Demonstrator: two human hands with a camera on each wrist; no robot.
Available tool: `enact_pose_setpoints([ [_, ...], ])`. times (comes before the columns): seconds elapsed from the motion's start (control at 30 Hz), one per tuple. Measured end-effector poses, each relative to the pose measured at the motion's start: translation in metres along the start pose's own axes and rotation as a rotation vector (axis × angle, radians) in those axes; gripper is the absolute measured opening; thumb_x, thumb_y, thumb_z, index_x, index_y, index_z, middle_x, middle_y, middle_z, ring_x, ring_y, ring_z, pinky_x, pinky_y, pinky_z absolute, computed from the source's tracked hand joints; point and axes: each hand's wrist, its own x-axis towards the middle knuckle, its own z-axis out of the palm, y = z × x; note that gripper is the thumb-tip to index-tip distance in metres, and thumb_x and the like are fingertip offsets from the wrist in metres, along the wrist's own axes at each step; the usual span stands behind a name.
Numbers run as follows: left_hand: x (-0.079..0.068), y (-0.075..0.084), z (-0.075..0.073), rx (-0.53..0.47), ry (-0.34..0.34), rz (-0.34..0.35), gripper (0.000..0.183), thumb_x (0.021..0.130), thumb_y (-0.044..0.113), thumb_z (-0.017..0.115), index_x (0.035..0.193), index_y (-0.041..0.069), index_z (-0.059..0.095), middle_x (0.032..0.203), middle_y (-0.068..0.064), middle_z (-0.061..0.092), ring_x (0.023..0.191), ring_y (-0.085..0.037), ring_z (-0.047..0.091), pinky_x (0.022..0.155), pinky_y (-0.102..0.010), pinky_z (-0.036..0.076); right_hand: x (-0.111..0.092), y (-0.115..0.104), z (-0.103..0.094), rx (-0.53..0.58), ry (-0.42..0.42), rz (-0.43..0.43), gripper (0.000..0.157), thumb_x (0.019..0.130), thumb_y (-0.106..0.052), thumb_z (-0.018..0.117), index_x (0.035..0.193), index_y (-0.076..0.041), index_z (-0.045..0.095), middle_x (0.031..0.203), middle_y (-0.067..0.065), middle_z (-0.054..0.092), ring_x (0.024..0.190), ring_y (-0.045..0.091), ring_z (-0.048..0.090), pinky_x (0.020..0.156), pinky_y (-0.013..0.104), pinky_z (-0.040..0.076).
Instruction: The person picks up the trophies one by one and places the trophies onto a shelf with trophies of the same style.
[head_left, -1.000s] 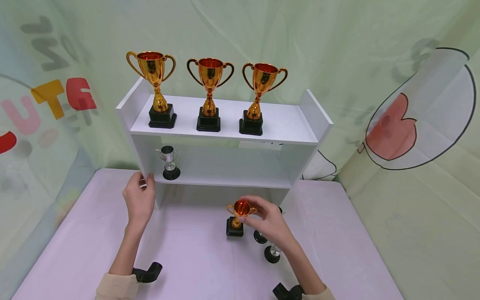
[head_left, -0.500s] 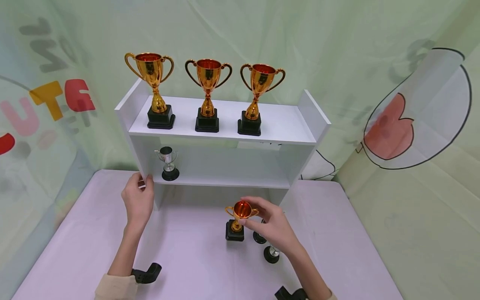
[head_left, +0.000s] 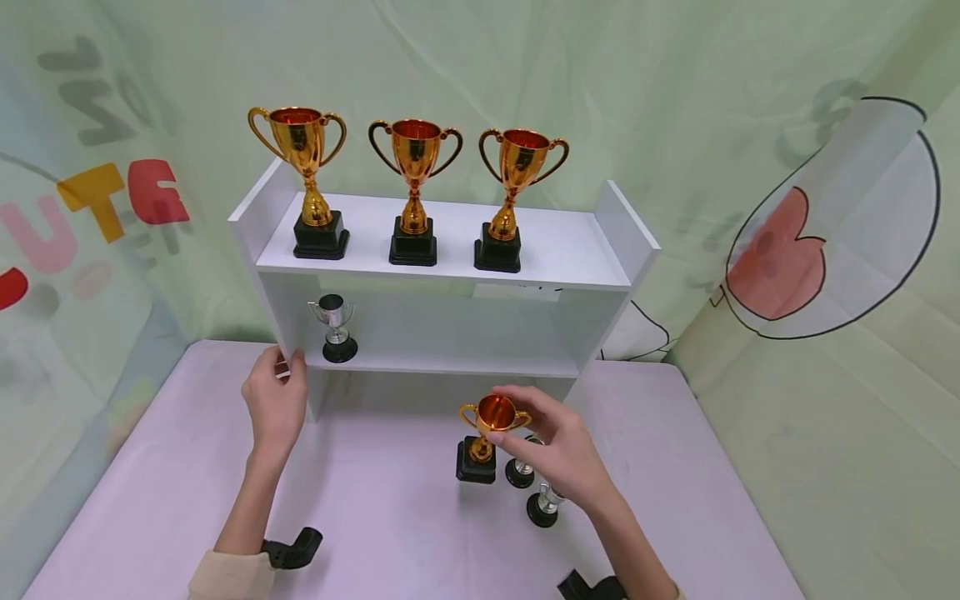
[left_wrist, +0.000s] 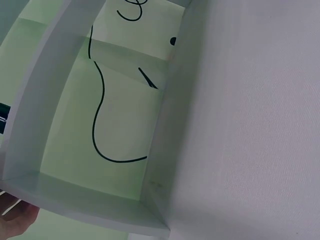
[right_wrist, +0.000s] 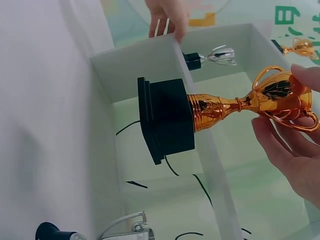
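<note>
My right hand (head_left: 557, 442) pinches a small gold trophy (head_left: 482, 446) by its cup, between thumb and fingers. In the right wrist view that gold trophy (right_wrist: 225, 107) has its black square base raised off the table. Two small silver trophies with round black bases are beside and under the right hand: one silver trophy (head_left: 520, 473) farther back, another silver trophy (head_left: 543, 507) nearer, partly hidden. My left hand (head_left: 276, 398) grips the left side panel of the white shelf (head_left: 450, 368), its thumb in front. A silver trophy (head_left: 339, 329) stands at the left of the middle shelf.
Three larger gold trophies stand on the top shelf: a left trophy (head_left: 318, 183), a middle trophy (head_left: 414, 192) and a right trophy (head_left: 508, 200). The shelf stands on a table (head_left: 397, 533) with a pale cloth. Behind hangs a printed curtain (head_left: 675, 100).
My right hand has brought the small gold trophy slightly nearer, then a little to the right. More of the silver trophies shows beside it. The left hand keeps its grip on the shelf.
</note>
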Motion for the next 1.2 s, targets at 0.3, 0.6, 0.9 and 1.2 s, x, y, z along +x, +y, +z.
enact_pose_setpoints([
  [0.3, 0.001, 0.0, -0.001, 0.002, -0.004, -0.011, 0.025, 0.102, 0.008, 0.055, 0.116, -0.01, 0.066, 0.109, -0.027, 0.07, 0.097, -0.038, 0.069, 0.072, 0.001, 0.039, -0.002, -0.009, -0.013, -0.022, 0.012, 0.005, 0.049, 0.088, -0.001, 0.077, 0.135, -0.007, 0.063, 0.125, 0.011, 0.068, 0.106, 0.014, 0.067, 0.09, 0.024, 0.059],
  [0.6, 0.0, 0.0, -0.001, 0.003, 0.003, -0.015, 0.025, 0.102, 0.008, 0.055, 0.116, -0.01, 0.066, 0.111, -0.026, 0.07, 0.098, -0.038, 0.068, 0.071, 0.002, 0.039, -0.002, -0.018, -0.023, -0.047, 0.044, -0.009, 0.048, 0.088, 0.001, 0.077, 0.134, -0.004, 0.064, 0.122, 0.011, 0.07, 0.104, 0.012, 0.066, 0.09, 0.024, 0.059],
  [0.9, 0.001, -0.001, 0.001, 0.006, 0.022, -0.005, 0.024, 0.102, 0.008, 0.056, 0.113, -0.01, 0.066, 0.107, -0.027, 0.07, 0.095, -0.039, 0.069, 0.07, 0.002, 0.038, 0.006, -0.039, -0.041, -0.076, 0.071, -0.101, 0.05, 0.086, 0.008, 0.076, 0.133, -0.003, 0.065, 0.116, 0.011, 0.07, 0.101, 0.011, 0.067, 0.087, 0.02, 0.058],
  [1.2, 0.001, -0.002, 0.001, 0.0, 0.023, -0.007, 0.024, 0.101, 0.009, 0.056, 0.113, -0.01, 0.067, 0.106, -0.026, 0.071, 0.093, -0.039, 0.07, 0.07, 0.001, 0.039, 0.01, -0.06, -0.06, -0.113, 0.1, -0.133, 0.05, 0.086, 0.01, 0.075, 0.133, 0.001, 0.064, 0.117, -0.004, 0.071, 0.103, 0.011, 0.068, 0.087, 0.019, 0.058],
])
